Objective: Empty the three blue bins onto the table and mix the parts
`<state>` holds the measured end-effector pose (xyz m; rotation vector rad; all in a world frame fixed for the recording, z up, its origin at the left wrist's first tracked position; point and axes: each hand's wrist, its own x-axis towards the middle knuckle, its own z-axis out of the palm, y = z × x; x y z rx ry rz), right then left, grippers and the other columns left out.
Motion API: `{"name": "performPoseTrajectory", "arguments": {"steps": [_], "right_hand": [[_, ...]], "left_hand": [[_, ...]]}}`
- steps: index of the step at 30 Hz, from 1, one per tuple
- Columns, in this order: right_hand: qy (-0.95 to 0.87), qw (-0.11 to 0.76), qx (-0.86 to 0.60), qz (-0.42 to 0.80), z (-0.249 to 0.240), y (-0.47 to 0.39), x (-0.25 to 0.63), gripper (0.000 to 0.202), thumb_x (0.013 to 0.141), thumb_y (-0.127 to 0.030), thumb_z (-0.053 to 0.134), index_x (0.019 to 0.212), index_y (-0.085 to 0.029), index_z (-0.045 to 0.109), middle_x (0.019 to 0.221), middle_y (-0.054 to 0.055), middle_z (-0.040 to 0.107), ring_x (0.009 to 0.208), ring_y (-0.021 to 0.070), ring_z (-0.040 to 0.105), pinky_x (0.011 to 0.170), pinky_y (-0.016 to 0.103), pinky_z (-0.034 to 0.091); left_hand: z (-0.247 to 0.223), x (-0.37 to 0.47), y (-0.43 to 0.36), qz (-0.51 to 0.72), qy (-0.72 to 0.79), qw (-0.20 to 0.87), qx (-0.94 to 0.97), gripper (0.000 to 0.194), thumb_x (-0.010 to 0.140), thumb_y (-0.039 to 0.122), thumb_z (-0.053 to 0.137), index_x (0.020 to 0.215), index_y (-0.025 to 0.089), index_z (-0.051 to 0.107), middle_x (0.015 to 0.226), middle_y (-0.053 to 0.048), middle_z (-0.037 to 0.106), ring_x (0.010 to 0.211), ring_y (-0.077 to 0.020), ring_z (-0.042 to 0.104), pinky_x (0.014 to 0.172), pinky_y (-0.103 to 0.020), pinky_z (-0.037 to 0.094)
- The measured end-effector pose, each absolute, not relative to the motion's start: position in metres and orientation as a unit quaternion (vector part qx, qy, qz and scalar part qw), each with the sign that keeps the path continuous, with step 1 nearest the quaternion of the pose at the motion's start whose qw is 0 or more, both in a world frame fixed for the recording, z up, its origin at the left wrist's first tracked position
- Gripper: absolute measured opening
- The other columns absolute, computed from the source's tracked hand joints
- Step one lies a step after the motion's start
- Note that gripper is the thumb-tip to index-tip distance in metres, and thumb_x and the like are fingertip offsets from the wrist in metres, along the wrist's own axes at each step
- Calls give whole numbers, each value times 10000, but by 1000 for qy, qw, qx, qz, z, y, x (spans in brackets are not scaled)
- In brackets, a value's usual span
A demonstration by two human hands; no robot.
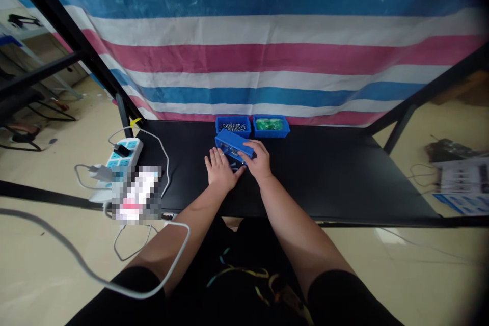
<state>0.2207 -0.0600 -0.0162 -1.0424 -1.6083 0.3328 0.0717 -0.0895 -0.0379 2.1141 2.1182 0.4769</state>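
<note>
My right hand grips the right end of a blue plastic bin, thumb on the near side and fingers over the top. The bin is tipped toward me, and small metallic pieces show at its open side. Beneath it, a few small shiny pieces lie on the black table; their kind is too small to tell. My left hand rests with fingers spread beside the bin's left end and these pieces, its thumb reaching toward my right hand.
Behind the tipped bin stand a blue bin of small metal parts and a blue bin with green packets. At the left are a power strip, white cables and a blurred-out phone-like object. A striped sheet hangs behind.
</note>
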Motion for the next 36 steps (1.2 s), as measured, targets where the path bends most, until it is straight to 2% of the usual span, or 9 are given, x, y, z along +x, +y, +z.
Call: {"name": "performPoseTrajectory", "arguments": {"steps": [6,15,21,25,29,36], "right_hand": [[-712,551,-420,113,-22,-67,237,323,852,-422,745,1131,-275,676,1218,100,640,1144,289,638,1023,484,528],[-752,511,-401,110,-14,-83,238,325,932,-382,641,1234,-264,643,1349,113,598,1242,297,593,1066,507,507],[-734,541,-398,100,-12,-82,237,297,931,-321,646,1220,-257,639,1324,118,597,1229,292,600,1072,495,496],[-728,542,-406,106,-10,-83,237,293,929,-318,637,1212,-244,627,1335,125,586,1236,295,589,1076,504,481],[-716,556,-405,119,-10,-82,238,283,924,-314,637,1194,-231,625,1322,128,591,1232,291,585,1076,500,466],[-636,633,-417,145,-15,-73,253,276,937,-346,614,1180,-214,615,1273,122,604,1227,280,578,1084,483,432]], "left_hand": [[-40,70,-90,184,688,64,699,1142,821,792,466,1565,-24,174,1626,-298,166,1548,-383,70,1234,-579,-6],[-30,68,-94,170,689,71,701,1138,836,757,466,1554,-66,146,1630,-278,182,1542,-371,131,1248,-564,59],[-29,64,-95,185,674,97,709,1222,749,666,633,1560,-64,83,1634,-277,169,1539,-368,148,1258,-535,79],[-30,62,-95,193,654,101,724,1257,694,626,680,1566,-49,77,1640,-272,152,1543,-369,127,1255,-549,72],[-28,62,-96,190,645,104,733,1292,668,661,690,1571,-36,82,1650,-258,120,1546,-373,97,1252,-563,66],[-27,63,-95,184,647,113,732,1354,657,818,616,1587,4,64,1658,-213,138,1546,-370,103,1249,-577,46]]}}
